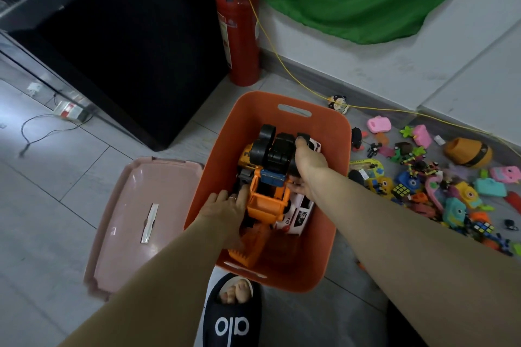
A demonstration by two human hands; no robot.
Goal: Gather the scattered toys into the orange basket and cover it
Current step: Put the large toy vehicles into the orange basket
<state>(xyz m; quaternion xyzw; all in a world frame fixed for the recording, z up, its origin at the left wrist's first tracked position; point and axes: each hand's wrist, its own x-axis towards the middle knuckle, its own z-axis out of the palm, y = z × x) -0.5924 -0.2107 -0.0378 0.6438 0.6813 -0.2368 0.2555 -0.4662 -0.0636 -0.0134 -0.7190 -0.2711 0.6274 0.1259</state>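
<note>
Both hands reach into the orange plastic basket [329, 132] on the grey tiled floor. The left hand [225, 205] grips the orange toy construction truck [267, 200] at its front; the right hand [308, 162] curls round its black wheeled underside. A pink plastic lid [135, 222] lies just left of the basket; small colourful scattered toys [439, 189] lie to the right.

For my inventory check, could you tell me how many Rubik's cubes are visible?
2: one Rubik's cube in the toy pile right of the orange basket, another nearer; more may be hidden.
</note>
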